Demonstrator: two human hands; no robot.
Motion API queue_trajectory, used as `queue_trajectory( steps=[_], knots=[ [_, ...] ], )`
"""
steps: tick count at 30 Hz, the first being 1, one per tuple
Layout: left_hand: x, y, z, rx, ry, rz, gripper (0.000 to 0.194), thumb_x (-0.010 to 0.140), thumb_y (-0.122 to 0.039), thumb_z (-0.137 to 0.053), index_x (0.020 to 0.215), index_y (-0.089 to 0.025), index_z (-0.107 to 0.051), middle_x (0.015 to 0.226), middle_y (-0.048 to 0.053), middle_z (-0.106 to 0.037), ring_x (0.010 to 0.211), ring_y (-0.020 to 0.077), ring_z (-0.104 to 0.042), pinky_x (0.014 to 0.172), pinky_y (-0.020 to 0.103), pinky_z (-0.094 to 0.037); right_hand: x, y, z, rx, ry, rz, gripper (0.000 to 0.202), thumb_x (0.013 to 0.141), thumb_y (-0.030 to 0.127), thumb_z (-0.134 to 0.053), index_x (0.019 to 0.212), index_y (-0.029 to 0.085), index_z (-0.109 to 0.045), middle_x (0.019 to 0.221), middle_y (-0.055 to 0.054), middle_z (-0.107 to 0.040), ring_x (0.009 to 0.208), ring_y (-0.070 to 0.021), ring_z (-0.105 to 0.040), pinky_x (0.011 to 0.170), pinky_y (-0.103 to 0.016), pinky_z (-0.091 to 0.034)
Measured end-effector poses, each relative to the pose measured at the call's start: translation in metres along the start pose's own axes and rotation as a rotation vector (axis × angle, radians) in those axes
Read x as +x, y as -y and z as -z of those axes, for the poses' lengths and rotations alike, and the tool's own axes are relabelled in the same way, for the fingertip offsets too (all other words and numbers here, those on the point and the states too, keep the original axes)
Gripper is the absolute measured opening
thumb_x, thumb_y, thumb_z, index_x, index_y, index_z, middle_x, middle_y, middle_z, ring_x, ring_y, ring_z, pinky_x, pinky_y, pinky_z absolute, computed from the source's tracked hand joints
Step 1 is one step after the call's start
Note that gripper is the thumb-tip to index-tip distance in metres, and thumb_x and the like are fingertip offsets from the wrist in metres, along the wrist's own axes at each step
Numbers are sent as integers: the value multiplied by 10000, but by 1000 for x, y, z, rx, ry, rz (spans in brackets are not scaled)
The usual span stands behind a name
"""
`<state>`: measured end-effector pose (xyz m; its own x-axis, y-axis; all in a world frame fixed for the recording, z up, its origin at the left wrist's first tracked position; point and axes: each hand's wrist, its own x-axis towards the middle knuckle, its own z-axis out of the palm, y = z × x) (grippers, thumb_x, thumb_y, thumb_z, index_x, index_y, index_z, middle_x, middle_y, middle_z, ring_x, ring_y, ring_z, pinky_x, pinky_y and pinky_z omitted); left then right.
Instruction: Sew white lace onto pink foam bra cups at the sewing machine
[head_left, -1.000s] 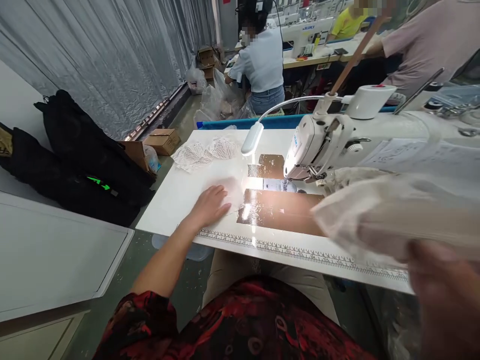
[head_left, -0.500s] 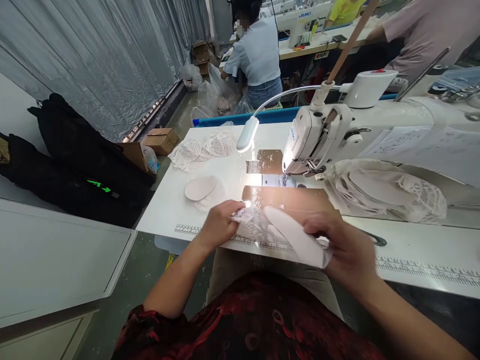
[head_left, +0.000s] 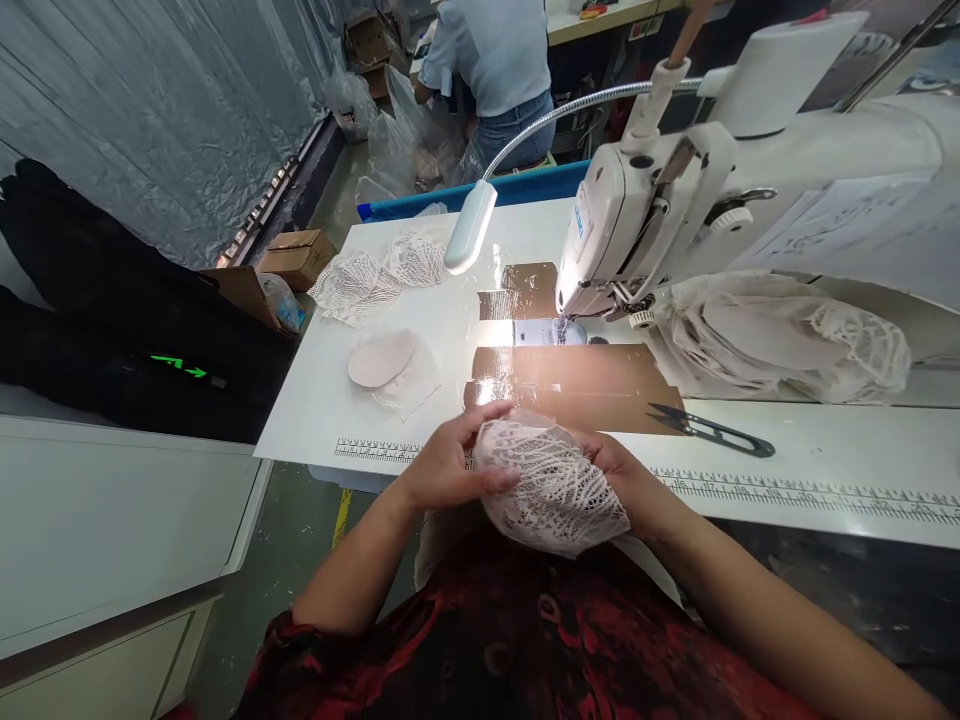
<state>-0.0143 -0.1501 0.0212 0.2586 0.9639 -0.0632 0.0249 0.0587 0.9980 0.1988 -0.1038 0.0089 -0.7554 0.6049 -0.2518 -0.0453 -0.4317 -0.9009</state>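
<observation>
A white lace cup piece (head_left: 551, 485) is held between both hands at the table's front edge, its lace side facing up. My left hand (head_left: 457, 460) grips its left side, thumb on top of the lace. On the right side my right hand (head_left: 619, 475) holds it, with the fingers partly behind the lace. Beyond the hands is the sewing machine (head_left: 600, 235), its needle area lit. Brown sheets (head_left: 562, 385) lie in front of the needle. Thread snips (head_left: 712, 432) rest to the right of my right hand.
Lace pieces (head_left: 356, 285) lie at the table's back left, and a smooth oval pad (head_left: 381, 360) on lace nearer. A lace stack (head_left: 780, 340) sits under the machine arm. The lamp (head_left: 471, 228) hangs over the table. A person (head_left: 495, 60) sits beyond.
My hands have come closer together and turned the piece so its lace faces up; the smooth white pad is now hidden. The snips have come into full view. The camera view has shifted.
</observation>
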Motion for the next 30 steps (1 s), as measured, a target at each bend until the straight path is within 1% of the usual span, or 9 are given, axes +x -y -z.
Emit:
queue_trajectory(
  steps=[3, 6, 10, 13, 16, 20, 22, 25, 30],
  knots=[
    [-5, 10, 1, -115, 20, 93, 392, 745, -382, -712, 1043, -131, -663, 862, 59, -653, 787, 174, -588, 720, 277, -479, -1, 1, 2, 11, -248, 99, 316, 635, 306, -806, 770, 227, -532, 610, 75, -507, 493, -84, -439, 483, -211, -406],
    [-10, 17, -2, -186, -111, 119, 342, 733, -419, -714, 890, -118, -684, 749, 34, -644, 690, 145, -573, 660, 256, -464, -1, 3, 7, -14, -420, 178, 411, 602, 345, -827, 865, 250, -527, 652, 73, -501, 490, -83, -427, 443, -198, -374],
    [-11, 23, -10, -273, -223, 134, 334, 790, -449, -664, 900, -133, -676, 772, 37, -658, 717, 152, -595, 686, 275, -488, -2, 2, 14, -110, -380, 147, 306, 766, 509, -664, 889, 231, -625, 695, 7, -587, 575, -140, -526, 510, -252, -426],
    [-6, 25, -24, -308, -368, 101, 353, 871, -500, -538, 887, -165, -650, 764, 33, -656, 757, 172, -604, 721, 306, -501, -3, 1, 16, -134, -299, 151, 429, 856, 601, -483, 819, 209, -654, 738, -41, -627, 668, -191, -582, 598, -306, -475],
    [0, 25, -36, -306, -413, 112, 421, 898, -557, -425, 919, -192, -632, 811, 45, -667, 828, 211, -616, 720, 336, -515, -4, 5, 12, -316, -273, 216, 325, 815, 529, -597, 756, 214, -648, 804, -43, -642, 771, -206, -593, 705, -317, -487],
    [1, 19, -32, -286, -343, 75, 556, 874, -655, -360, 1045, -182, -597, 1035, 91, -665, 975, 250, -621, 808, 375, -518, -5, 12, 6, -442, -395, 263, 293, 778, 458, -670, 649, 207, -589, 676, -10, -598, 629, -150, -535, 584, -261, -447],
    [1, 11, -22, -105, -304, -52, 625, 788, -688, -514, 1169, -194, -543, 1227, 112, -592, 1115, 275, -570, 930, 393, -476, -6, 14, 3, -465, -403, 263, 298, 770, 447, -683, 636, 206, -572, 645, -3, -589, 597, -137, -521, 550, -248, -431],
    [2, -4, -9, 288, -162, -179, 797, 631, -522, -783, 1299, -215, -473, 1364, 118, -492, 1259, 308, -456, 1069, 408, -364, -5, 16, -3, -547, -352, 286, 269, 761, 413, -698, 642, 205, -576, 613, 13, -588, 564, -126, -518, 525, -240, -415],
    [9, -13, -12, 450, 73, -89, 314, 798, -396, -661, 1010, -165, -643, 953, 67, -654, 908, 217, -604, 855, 333, -472, -3, 18, -6, -667, -338, 344, 180, 821, 353, -638, 706, 215, -628, 695, -9, -662, 634, -152, -587, 584, -268, -449]
  ],
)
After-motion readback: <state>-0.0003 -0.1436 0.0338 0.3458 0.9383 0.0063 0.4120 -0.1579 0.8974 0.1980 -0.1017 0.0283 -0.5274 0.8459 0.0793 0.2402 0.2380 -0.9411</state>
